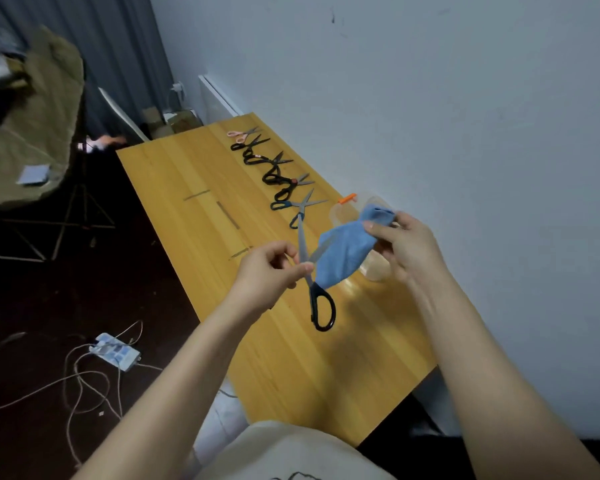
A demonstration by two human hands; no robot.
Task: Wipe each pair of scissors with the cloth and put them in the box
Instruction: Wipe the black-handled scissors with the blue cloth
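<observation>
Left hand is up off the wooden surface with the black-handled scissors. My thumb and fingers are pinching them right around the pivot. The handles hang down toward me and the blades are parted. One blade points up and away from me, and the other angles off to the right, straight into the blue cloth.

Right hand has that cloth, with my fingers curled round its bunched upper end. The rest of the cloth drapes down and covers the tip of that right-hand blade. Cloth and steel are touching there.

The clear box lies on the surface just behind the cloth and my right hand, close to the wall. Most of it is hidden, and only its orange clip shows clearly at the far end. I can't tell whether anything is inside.

Further along the surface, a row of scissors lies beside the wall with blades open. Most have dark handles. A blue-handled pair is nearest me and a pink pair is at the far end.

Down on the dark floor to my left there's a power strip with loose cables trailing from it. Tripod legs stand further back, next to a heap of olive fabric.
</observation>
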